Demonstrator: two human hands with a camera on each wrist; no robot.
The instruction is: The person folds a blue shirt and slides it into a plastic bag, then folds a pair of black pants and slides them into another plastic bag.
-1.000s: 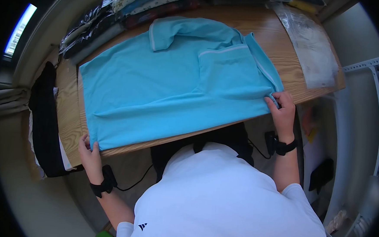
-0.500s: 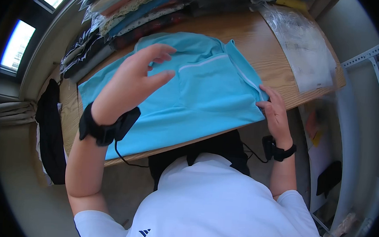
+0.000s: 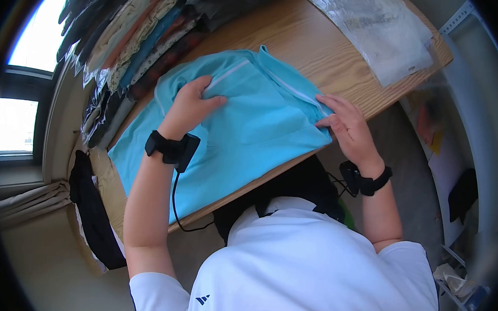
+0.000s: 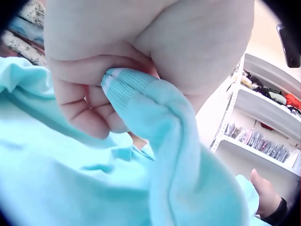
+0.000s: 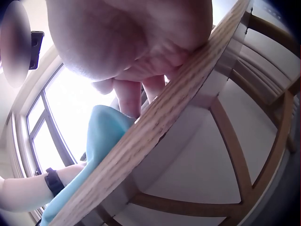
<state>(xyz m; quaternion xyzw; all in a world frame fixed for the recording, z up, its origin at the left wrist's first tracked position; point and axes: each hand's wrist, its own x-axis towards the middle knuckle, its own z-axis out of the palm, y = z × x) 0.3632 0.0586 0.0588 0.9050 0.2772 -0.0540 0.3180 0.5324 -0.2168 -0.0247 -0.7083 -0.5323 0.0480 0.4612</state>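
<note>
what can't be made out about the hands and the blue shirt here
- Head view: the left hand covers the part of the shirt it holds.
- Left wrist view: the shelf items behind are blurred and too small.
- Right wrist view: the table edge hides the fingertips of the right hand, so pinch or press is unclear.

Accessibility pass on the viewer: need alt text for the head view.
A person at a wooden table pinches a sleeve cuff of a turquoise shirt with the left hand, while the right hand rests on the shirt's right edge. Bagged clothes are stacked along the far side, near a clear bag.
</note>
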